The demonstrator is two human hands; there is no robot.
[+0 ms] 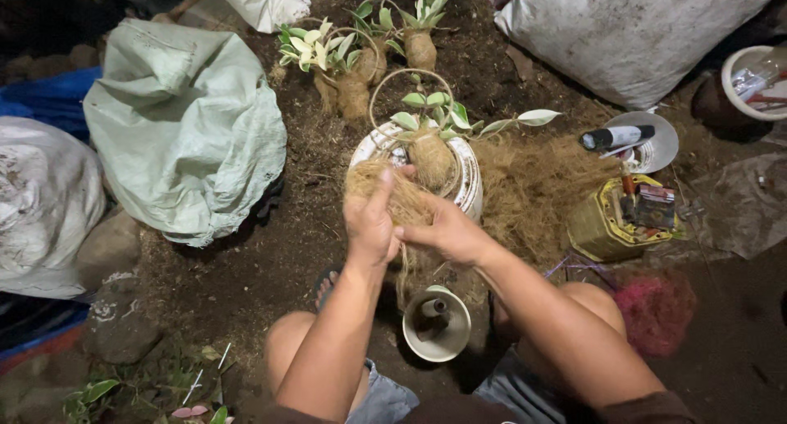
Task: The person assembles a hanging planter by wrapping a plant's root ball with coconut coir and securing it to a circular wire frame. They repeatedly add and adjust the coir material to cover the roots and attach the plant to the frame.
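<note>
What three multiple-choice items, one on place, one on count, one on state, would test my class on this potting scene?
1. Where does the fibre-wrapped plant nearest the hands sit?
A. on the white bowl
B. on the green sack
C. in the yellow tin

2. How many wrapped plants show beyond it?
A. none
B. two
C. five

3. What are the left hand and right hand doing?
A. resting on knees
B. holding brown fibre
C. gripping a marker

Answers: 1 A, the white bowl rims it; 2 B, two stand behind; 3 B, the brown fibre lies between the hands.
</note>
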